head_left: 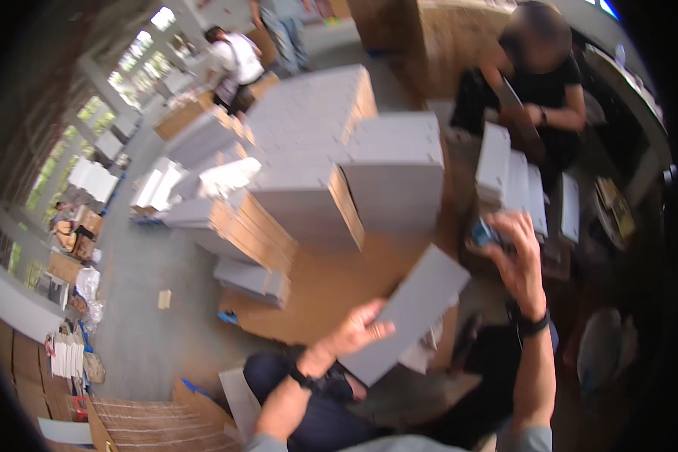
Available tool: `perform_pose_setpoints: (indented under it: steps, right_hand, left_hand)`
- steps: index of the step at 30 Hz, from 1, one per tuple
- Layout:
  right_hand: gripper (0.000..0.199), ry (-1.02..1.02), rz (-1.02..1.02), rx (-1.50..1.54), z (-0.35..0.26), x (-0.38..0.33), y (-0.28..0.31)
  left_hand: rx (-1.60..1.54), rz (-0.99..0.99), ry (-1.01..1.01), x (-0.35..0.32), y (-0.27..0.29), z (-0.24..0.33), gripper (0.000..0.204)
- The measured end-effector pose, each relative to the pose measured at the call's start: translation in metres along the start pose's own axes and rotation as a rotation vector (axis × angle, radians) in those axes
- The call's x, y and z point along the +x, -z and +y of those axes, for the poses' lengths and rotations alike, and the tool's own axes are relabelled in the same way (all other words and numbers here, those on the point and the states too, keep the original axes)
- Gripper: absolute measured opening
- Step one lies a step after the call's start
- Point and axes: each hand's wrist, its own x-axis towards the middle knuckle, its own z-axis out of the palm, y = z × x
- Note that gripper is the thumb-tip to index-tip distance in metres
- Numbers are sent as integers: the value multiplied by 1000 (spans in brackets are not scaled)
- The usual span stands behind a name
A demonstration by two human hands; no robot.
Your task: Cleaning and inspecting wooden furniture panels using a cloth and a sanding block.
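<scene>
A flat grey rectangular panel [414,313] lies slanted in front of me, over my lap. My left hand [354,330] grips it by its left edge, with the thumb across the top face. Raised to the right, clear of the panel, my right hand [518,252] has its fingers curled round a small blue and whitish object [482,232]. Blur and the fingers keep me from telling its kind. Just beyond that hand stand several pale panels [512,184] on edge.
Big stacks of grey panels [392,173] with brown edges stand ahead on brown cardboard [324,279]. Across at the right a seated co-worker [554,90] holds a panel. Another person [236,64] bends at the far left. Cardboard pieces [158,422] lie at lower left.
</scene>
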Motion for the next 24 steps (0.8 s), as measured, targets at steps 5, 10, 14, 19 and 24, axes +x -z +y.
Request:
perform_pose_setpoints:
  steps: [5,10,14,19,24]
  right_hand:
    - [47,-27,-108,9,5,0,-15]
    - [46,12,-211,-16,15,-10,-12]
    - [44,29,-258,77,9,-14,-16]
    - [46,16,-261,90,3,-17,-17]
    - [45,129,-259,52,4,-17,-21]
  left_hand:
    - [-142,26,90,-7,8,2,46]
    - [-132,27,151,-2,5,-2,52]
    - [-113,24,176,-7,0,-2,53]
    - [-88,33,178,-9,-3,-9,54]
    - [-93,29,182,-9,-3,-7,55]
